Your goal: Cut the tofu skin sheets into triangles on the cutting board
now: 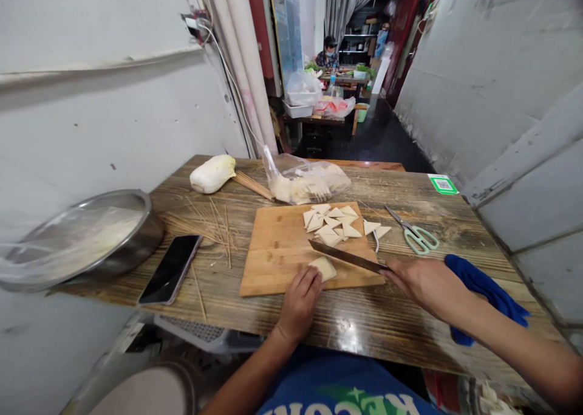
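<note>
My left hand [299, 302] rests at the front edge of a wooden cutting board [273, 239], its fingertips bent onto a pale, square piece that looks like tofu [324, 268]. In my right hand [419, 284] is the handle of a kitchen knife [346, 257]. Its long blade points left across the board, behind the square piece and apart from it. Farther back on the board lies a loose pile of pale cut triangles [331, 222]. Two or so more triangles [377, 228] sit just past the board's right edge.
Right of the board are green-handled scissors [419, 239] and a blue cloth [483, 293]. Behind it lies a filled plastic bag [310, 183], beside a cabbage [212, 174]. Thin sticks [218, 226], a phone [170, 269] and a metal basin [152, 220] are leftward. A person [328, 55] sits far back.
</note>
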`<state>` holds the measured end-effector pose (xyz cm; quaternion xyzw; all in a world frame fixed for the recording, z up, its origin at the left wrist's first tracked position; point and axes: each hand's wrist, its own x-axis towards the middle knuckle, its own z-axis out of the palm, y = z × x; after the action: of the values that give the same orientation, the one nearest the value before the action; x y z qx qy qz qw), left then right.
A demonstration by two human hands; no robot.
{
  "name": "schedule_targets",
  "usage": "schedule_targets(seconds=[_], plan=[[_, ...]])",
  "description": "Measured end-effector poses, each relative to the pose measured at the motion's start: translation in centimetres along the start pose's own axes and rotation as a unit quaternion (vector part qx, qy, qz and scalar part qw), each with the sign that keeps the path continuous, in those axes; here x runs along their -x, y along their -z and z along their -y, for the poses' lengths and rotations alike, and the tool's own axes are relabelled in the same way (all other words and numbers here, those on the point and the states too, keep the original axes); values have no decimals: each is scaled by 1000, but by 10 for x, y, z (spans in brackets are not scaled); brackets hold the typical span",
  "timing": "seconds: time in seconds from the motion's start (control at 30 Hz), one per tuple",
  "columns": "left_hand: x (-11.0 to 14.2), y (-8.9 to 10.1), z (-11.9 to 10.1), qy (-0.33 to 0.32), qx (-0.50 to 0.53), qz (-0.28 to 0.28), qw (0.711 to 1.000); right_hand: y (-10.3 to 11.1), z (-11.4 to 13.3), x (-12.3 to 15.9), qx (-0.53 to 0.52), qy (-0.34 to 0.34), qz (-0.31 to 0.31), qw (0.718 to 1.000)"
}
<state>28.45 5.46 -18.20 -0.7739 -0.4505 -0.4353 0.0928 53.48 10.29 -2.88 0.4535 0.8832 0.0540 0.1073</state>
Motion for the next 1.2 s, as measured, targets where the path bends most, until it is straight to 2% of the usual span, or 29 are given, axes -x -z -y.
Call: schedule_targets(seconds=[0.4, 0.73, 1.0, 1.2], plan=[[-5, -3, -5, 18, -3, 3, 1000, 2, 3, -1, -23, -11, 1, 1000], [-5, -3, -5, 26, 23, 4, 999, 11, 15, 0, -89, 43, 0, 995], [-4, -4, -5, 30, 38, -2, 999, 17, 12, -8, -59, 40, 49, 996], [-3, -4, -5, 20, 33, 9, 999, 19, 9, -12, -46, 41, 34, 998]])
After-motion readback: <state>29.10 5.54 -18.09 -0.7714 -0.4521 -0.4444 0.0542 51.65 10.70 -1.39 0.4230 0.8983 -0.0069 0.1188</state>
